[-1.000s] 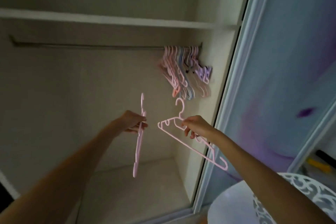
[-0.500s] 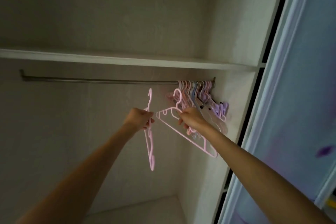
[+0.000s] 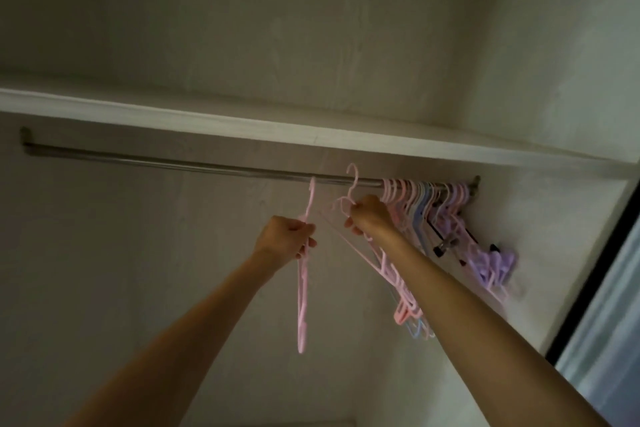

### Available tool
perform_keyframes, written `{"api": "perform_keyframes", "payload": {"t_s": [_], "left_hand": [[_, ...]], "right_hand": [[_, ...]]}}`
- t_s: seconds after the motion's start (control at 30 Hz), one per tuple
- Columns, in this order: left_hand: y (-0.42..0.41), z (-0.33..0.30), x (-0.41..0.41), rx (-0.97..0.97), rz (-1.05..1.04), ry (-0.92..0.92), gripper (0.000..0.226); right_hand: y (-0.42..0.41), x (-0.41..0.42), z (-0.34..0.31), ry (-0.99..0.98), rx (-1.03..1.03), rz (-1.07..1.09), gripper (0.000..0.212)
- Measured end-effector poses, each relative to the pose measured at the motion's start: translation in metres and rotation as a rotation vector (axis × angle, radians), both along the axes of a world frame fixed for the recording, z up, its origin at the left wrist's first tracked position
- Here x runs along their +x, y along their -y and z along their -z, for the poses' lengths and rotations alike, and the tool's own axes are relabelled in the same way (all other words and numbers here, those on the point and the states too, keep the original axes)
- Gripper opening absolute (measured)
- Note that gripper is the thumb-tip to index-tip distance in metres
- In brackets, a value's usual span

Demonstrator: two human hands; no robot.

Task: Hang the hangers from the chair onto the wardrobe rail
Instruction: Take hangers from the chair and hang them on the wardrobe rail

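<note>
Overhead, each hand grips a pink hanger: left hand (image 3: 289, 236) below the rail (image 3: 207, 166), right hand (image 3: 369, 213) at it.

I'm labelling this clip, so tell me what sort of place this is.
Most likely the inside of a built-in wardrobe at home: a metal rail runs under a white shelf, with a bunch of plastic hangers already hooked at its right end.

White shelf (image 3: 311, 128) runs across the wardrobe, pale back wall (image 3: 242, 10) above and below it. Side wall (image 3: 554, 45) on the right is pale too. Sliding door (image 3: 609, 305) with dark edge at far right, blurred.
</note>
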State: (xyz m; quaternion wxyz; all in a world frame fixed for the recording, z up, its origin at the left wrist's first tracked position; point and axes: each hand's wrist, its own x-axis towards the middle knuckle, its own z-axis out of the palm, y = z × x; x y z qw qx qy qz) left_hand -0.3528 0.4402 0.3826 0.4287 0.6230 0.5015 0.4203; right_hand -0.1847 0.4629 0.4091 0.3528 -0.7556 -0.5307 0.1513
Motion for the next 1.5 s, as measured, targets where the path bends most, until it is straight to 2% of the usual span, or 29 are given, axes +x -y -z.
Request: {"api": "perform_keyframes", "payload": {"t_s": [0.17,0.23,0.3,0.37,0.4,0.47,0.57,0.77,0.87,1.03,1.1,1.13,1.2,1.27,1.33,1.4,1.5], "left_hand": [[-0.019,0.004,0.006,-0.005,0.007,-0.001,0.026],[-0.023,0.006,0.006,-0.004,0.025,-0.005,0.026],[-0.027,0.006,0.006,0.006,0.036,-0.018,0.026],[-0.030,0.005,0.006,0.025,0.040,-0.032,0.026],[-0.032,0.005,0.007,0.031,0.038,-0.034,0.026],[-0.034,0.005,0.009,0.033,0.037,-0.039,0.026],[-0.036,0.006,0.013,0.032,0.038,-0.048,0.026],[-0.036,0.010,0.015,0.019,0.049,-0.047,0.025],[-0.034,0.010,0.016,0.021,0.048,-0.057,0.026],[-0.030,0.008,0.017,0.030,0.050,-0.057,0.027],[-0.027,0.006,0.017,0.044,0.048,-0.063,0.027],[-0.026,0.006,0.017,0.055,0.048,-0.065,0.027],[-0.021,0.007,0.018,0.074,0.049,-0.081,0.027],[-0.015,0.009,0.020,0.103,0.057,-0.139,0.027],[-0.007,0.010,0.023,0.181,0.079,-0.280,0.029],[0.002,0.009,0.026,0.253,0.099,-0.407,0.031],[0.010,0.002,0.028,0.292,0.144,-0.481,0.032]], "right_hand": [[-0.015,0.002,0.026,0.043,-0.122,-0.030,0.032],[-0.007,0.004,0.024,0.263,-0.112,-0.067,0.037],[0.001,0.009,0.015,0.542,0.116,-0.014,0.038],[0.004,0.012,-0.002,0.685,0.423,-0.017,0.037],[-0.003,0.015,-0.008,0.742,0.490,-0.070,0.040],[-0.021,0.020,-0.015,0.883,0.398,-0.206,0.051],[-0.040,0.029,-0.013,1.018,0.260,-0.252,0.053],[-0.035,0.068,-0.014,1.052,0.364,-0.223,0.048],[-0.029,0.085,-0.019,1.094,0.319,-0.189,0.050],[-0.021,0.097,-0.025,1.052,0.210,-0.155,0.053],[-0.016,0.087,-0.025,1.008,0.320,-0.153,0.052],[-0.011,0.077,-0.024,0.933,0.432,-0.149,0.047],[0.006,0.045,-0.020,0.604,0.550,-0.197,0.032],[0.020,0.012,-0.016,0.249,0.291,-0.335,0.036],[0.027,-0.010,-0.010,0.061,0.049,-0.381,0.042],[0.028,-0.019,-0.004,0.045,0.008,-0.337,0.042],[0.024,-0.022,-0.005,0.126,0.028,-0.250,0.038]]}}
